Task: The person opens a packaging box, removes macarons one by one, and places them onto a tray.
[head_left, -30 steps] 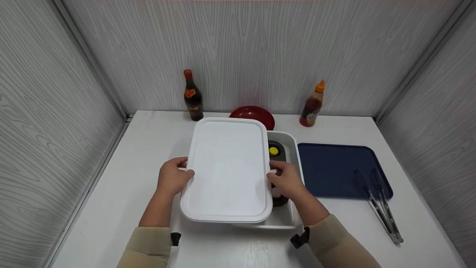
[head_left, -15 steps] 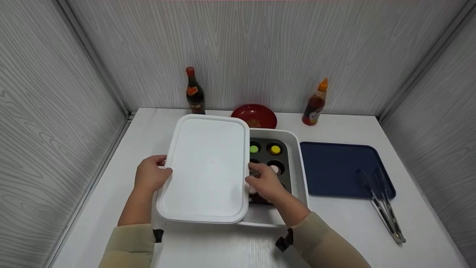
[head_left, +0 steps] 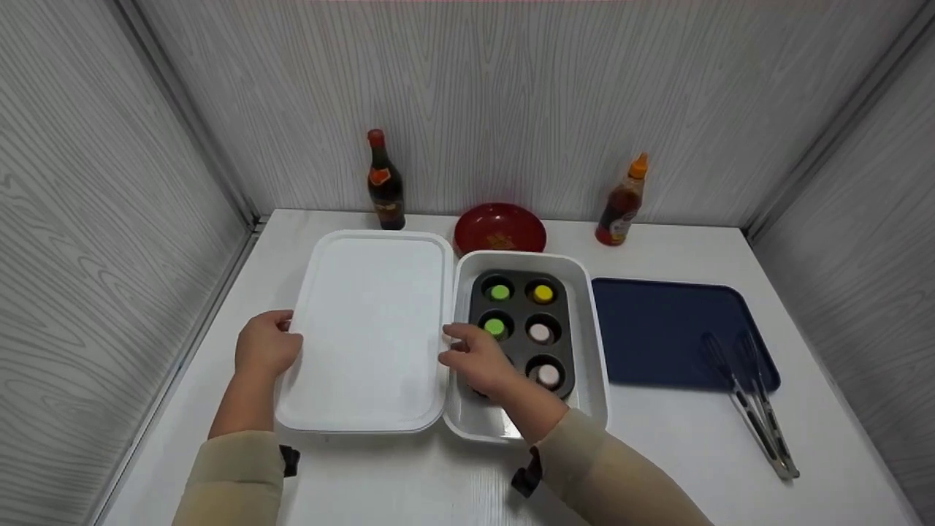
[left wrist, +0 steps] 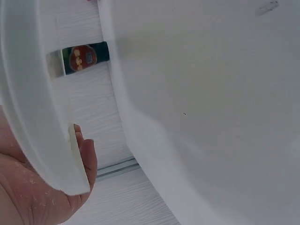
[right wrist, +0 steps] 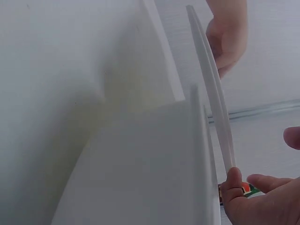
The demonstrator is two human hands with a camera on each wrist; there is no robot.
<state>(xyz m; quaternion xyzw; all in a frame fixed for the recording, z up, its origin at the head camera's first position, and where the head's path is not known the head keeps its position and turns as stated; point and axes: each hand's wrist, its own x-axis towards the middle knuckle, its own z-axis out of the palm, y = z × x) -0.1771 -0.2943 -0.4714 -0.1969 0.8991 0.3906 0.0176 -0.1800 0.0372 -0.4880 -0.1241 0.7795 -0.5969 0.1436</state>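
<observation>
A white rectangular lid is held over the table in the head view, left of a white plastic bin. My left hand grips its left edge; in the left wrist view, fingers curl around the rim. At the lid's right edge, my right hand has its fingertips against the rim. Its thumb stands apart from the lid in the right wrist view. Inside the bin lies a dark muffin tin with small green, yellow and pale pink round pieces in its cups. My right hand partly covers the tin's near-left cups.
A dark bottle, a red bowl and an orange-capped sauce bottle stand along the back wall. To the right lies a navy tray, with metal tongs resting partly on it.
Both hands have carried the lid leftward off the bin, uncovering the muffin tin. My right thumb and fingers have loosened at the lid's right edge.
</observation>
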